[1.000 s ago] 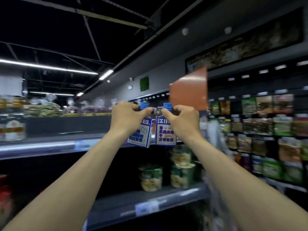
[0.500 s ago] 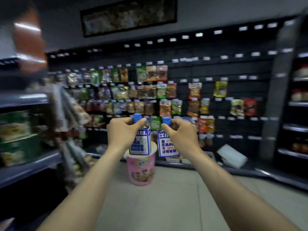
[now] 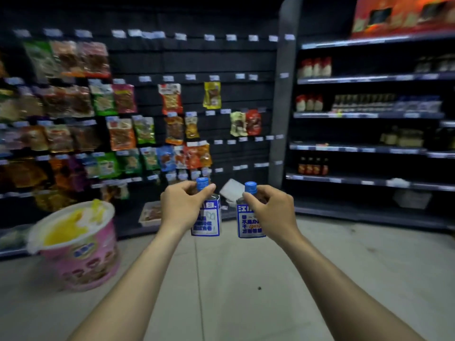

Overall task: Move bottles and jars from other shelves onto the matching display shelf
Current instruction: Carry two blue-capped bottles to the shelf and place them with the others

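Observation:
My left hand (image 3: 182,207) grips the neck of a small clear bottle (image 3: 208,220) with a blue cap and a blue-and-white label. My right hand (image 3: 270,210) grips a second, matching bottle (image 3: 246,222) the same way. Both bottles hang upright in front of me over the floor, side by side and apart. At the right stands a dark shelf unit (image 3: 369,115) with rows of bottles and jars, among them red-capped jars (image 3: 314,67) and dark sauce bottles (image 3: 312,166).
A pegboard wall (image 3: 234,60) with several hanging snack bags fills the left and middle. A big pink cup-noodle-shaped display tub (image 3: 81,252) stands on the floor at the left. Grey tiled floor (image 3: 246,279) stretches between me and the shelves.
The view has swung right, away from the first shelf. The pink tub has slid to the left and the bottle shelves have come into sight. Both hands still hold their bottles.

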`<action>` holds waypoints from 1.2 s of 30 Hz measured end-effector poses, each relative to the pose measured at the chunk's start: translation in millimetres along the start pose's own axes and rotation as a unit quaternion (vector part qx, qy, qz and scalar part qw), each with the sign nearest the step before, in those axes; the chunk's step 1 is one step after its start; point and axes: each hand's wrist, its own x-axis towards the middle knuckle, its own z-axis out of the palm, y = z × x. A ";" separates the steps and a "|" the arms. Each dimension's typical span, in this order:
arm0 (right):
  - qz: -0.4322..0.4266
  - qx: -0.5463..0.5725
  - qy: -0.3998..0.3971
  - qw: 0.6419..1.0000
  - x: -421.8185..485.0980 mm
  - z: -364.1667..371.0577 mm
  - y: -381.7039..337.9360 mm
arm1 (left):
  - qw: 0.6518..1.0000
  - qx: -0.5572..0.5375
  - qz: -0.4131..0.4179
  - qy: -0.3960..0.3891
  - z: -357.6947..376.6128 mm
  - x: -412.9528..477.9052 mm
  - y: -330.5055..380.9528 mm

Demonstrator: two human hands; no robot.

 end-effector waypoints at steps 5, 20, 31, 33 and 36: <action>0.035 -0.050 0.026 0.998 72.1 -43.5 84.1 | 0.997 -0.033 0.015 -0.070 128.5 59.2 12.0; 0.093 -0.029 0.073 0.993 272.5 -199.0 350.2 | 0.987 -0.072 0.028 -0.138 493.2 174.3 70.6; 0.097 -0.028 0.085 0.991 432.3 -332.1 518.4 | 0.984 -0.078 0.028 -0.158 744.2 248.3 144.5; 0.094 -0.030 0.089 0.991 461.8 -349.5 551.4 | 0.983 -0.081 0.031 -0.162 789.0 263.2 154.4; 0.079 -0.042 0.090 0.992 510.9 -373.5 605.5 | 0.982 -0.086 0.039 -0.166 860.9 290.1 166.8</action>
